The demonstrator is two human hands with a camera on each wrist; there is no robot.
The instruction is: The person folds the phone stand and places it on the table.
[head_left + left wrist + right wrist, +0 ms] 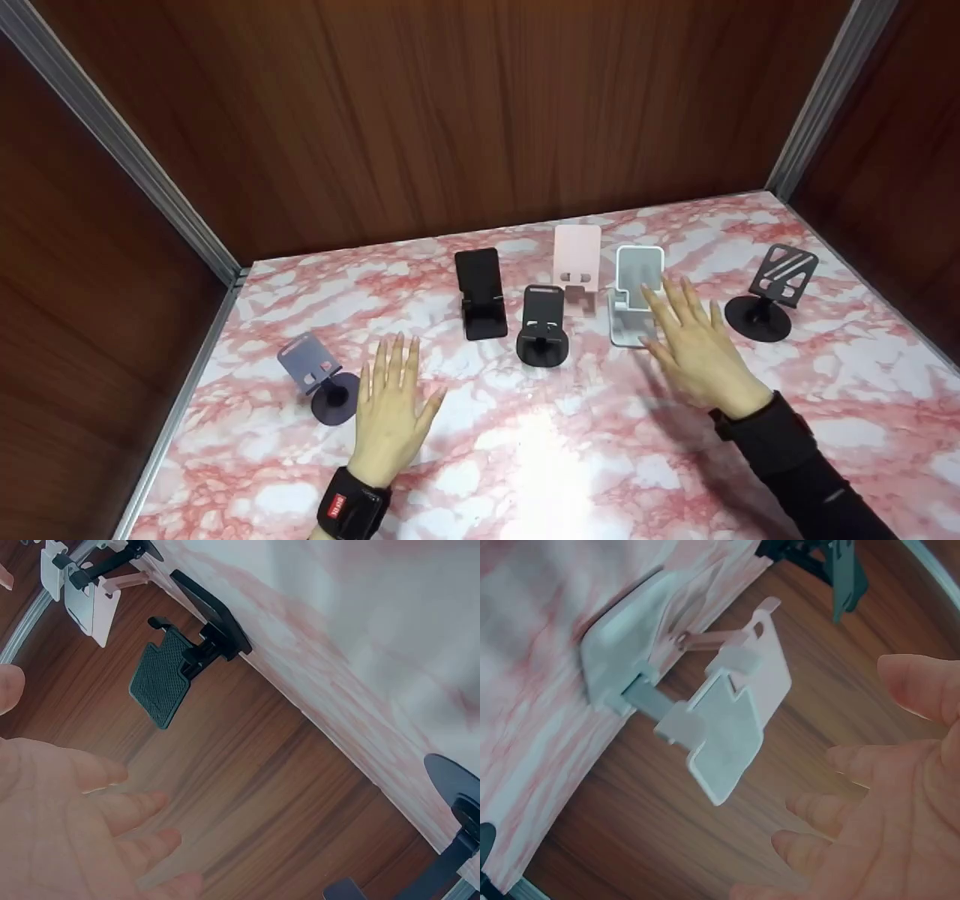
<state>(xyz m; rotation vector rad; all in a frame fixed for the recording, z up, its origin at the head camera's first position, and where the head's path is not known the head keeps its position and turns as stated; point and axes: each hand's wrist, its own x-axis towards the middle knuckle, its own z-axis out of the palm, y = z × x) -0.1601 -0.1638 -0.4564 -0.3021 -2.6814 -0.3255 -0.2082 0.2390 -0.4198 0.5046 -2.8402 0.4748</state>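
My left hand (390,420) is held over the table with straight fingers, palm down and holding nothing. Just left of it stands a grey-purple phone stand (309,363) with a round base. My right hand (697,349), fingers spread and nothing in them, overlaps the edge of a white and grey phone stand (640,270) in the head view. In the right wrist view that white stand (727,739) shows apart from the fingers. A black phone stand (161,675) appears beyond the left fingers in the left wrist view.
Between the hands stand a black folding phone stand (478,277), a small black round-based one (543,307) and a pink one (577,251). A dark slotted stand (784,275) is at the right. Wooden panels (480,112) wall the marbled table (465,480) at the back and sides.
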